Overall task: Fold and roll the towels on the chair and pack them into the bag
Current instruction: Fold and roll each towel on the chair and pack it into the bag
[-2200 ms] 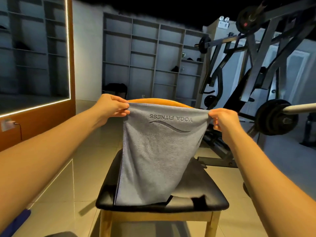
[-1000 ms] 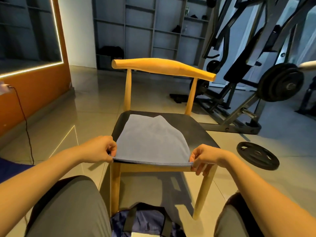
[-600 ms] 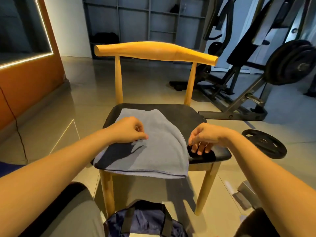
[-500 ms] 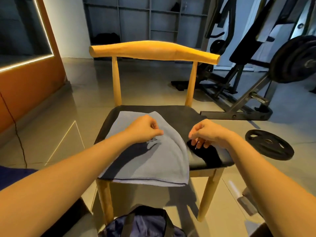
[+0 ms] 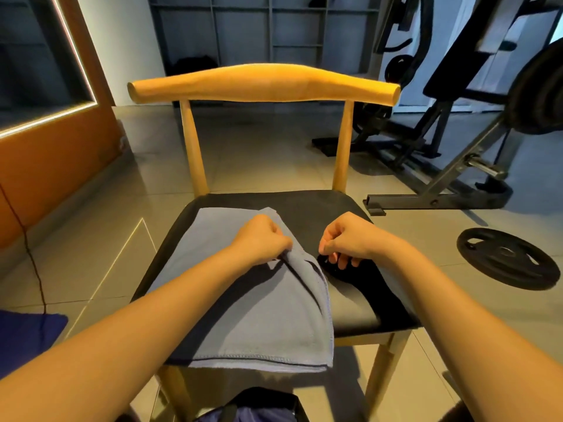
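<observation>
We see two forearms, bare from the lower frame corners up to the wrists. Each ends in a bare hand: left hand (image 5: pixel 261 240), right hand (image 5: pixel 350 239). Under the right forearm, at the bottom edge, a small patch of dark clothing (image 5: pixel 455 414) shows; we cannot tell its cut.

One head-worn camera, wide angle, facing forward and down.
It looks from above the front edge of the chair (image 5: pixel 265 83), very near the seat; the floor (image 5: pixel 274 153) and the shelves (image 5: pixel 243 25) lie farther behind.
</observation>
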`<state>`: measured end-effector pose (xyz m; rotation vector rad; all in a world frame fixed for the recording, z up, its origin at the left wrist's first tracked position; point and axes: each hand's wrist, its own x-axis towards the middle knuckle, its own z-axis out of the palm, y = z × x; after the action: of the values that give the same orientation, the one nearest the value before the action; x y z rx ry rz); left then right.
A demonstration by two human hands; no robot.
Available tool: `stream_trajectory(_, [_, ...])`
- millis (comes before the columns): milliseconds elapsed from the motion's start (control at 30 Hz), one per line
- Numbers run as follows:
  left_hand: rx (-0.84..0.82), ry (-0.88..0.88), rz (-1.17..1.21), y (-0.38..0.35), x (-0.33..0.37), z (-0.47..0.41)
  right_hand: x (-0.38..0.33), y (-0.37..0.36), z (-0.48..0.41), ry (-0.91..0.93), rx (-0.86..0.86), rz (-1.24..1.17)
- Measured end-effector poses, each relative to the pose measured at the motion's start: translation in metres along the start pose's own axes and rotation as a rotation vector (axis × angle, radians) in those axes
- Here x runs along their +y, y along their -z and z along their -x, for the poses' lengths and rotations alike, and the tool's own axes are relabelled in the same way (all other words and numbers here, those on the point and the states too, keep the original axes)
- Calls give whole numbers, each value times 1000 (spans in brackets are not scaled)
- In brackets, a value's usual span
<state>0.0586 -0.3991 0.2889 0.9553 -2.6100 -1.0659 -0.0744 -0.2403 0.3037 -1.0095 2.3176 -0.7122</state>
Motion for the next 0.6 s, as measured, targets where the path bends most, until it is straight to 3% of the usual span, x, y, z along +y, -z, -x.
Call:
stream_trajectory(133, [40,28,153,10,-26,15,-12,-11,-10,74,-8,-65])
stream_trajectory(433, [81,-43,118,1,-51,24,-18,-33,-32,144,-26,215])
stream_trajectory(600, [99,-89,112,-3,-56,26,-14,-13,-30,141,-40,81])
